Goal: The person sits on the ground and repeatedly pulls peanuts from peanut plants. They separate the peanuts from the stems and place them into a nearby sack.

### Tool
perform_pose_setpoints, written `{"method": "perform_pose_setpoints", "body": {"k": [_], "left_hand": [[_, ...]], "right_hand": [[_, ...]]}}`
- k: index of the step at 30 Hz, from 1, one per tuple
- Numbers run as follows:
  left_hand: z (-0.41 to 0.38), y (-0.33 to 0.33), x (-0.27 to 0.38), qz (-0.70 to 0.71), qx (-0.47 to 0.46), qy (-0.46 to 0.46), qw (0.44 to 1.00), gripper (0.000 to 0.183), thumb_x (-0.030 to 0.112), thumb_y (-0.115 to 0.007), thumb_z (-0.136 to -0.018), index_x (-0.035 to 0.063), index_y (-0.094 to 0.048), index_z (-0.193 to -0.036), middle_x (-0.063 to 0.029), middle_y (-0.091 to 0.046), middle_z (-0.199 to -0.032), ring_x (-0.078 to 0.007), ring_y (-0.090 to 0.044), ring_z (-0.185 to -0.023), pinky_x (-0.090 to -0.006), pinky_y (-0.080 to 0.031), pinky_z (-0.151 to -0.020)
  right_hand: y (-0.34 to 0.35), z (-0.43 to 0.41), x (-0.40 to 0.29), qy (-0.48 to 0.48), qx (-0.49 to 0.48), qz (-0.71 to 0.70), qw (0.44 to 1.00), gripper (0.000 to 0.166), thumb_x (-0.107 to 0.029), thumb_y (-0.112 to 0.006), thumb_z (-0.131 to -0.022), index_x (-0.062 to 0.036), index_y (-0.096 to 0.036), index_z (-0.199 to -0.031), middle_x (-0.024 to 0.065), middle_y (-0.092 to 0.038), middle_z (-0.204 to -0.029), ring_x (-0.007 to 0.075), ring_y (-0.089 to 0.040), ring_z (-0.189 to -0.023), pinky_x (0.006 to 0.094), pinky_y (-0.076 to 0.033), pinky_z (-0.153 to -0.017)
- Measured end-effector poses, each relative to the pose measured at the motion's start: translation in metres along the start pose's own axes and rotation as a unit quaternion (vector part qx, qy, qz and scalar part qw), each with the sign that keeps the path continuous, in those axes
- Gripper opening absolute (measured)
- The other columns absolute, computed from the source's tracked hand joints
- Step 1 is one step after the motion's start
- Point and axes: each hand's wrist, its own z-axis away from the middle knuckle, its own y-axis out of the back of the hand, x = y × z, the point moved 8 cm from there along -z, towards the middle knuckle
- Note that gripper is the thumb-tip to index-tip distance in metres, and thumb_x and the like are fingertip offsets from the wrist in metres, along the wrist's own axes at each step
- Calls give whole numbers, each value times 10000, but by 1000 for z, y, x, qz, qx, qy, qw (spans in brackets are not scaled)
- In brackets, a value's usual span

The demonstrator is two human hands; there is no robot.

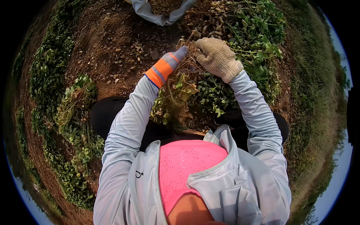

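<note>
My left hand (168,66), in an orange and grey knit glove, grips an uprooted peanut plant just below its roots. Its thumb points up along the stems, and its fingers are mostly hidden. Facing it, my right hand (218,57) wears a beige knitted glove, with fingers curled into the dry, tangled roots (190,52). Whatever lies inside those fingers is covered by the glove. The plant's yellowing leaves (182,94) hang down toward my lap, between my bent knees.
An open whitish sack (157,19) of peanuts (164,7) stands at the top. Loose peanuts (218,24) lie right of it. Green peanut plants (258,53) are heaped on the right, with more pulled plants (80,112) on the left. Brown soil (109,47) surrounds them.
</note>
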Motion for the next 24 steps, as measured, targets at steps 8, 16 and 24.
{"method": "perform_pose_setpoints", "body": {"k": [8, 16, 24], "left_hand": [[7, -19, -2, 37, -12, 11, 999, 419, 457, -572, -873, 50, -630, -952, -6, -585, -782, -105, -515, -618, -239, -432, -561], [52, 31, 7, 150, 119, -46, 980, 361, 423, -560, -885, 70, -604, -821, -46, -571, -589, -133, -467, -396, -249, -358, -396], [35, 44, -9, 270, 147, -54, 950, 475, 552, -531, -862, 91, -590, -963, -52, -632, -812, -180, -613, -691, -328, -524, -627]], "right_hand": [[-19, 23, -2, 8, -77, 2, 997, 235, -219, -659, -757, -86, -588, -936, 109, -596, -804, 329, -577, -781, 416, -467, -707], [-117, 124, 51, -184, -454, 67, 869, 324, -336, -467, -897, -105, -554, -1107, 117, -643, -959, 310, -609, -941, 409, -476, -805], [-29, -7, 67, -307, 50, -624, 717, 630, -395, -530, -917, -69, -286, -1397, 146, -472, -1285, 231, -518, -1125, 340, -463, -957]]}}
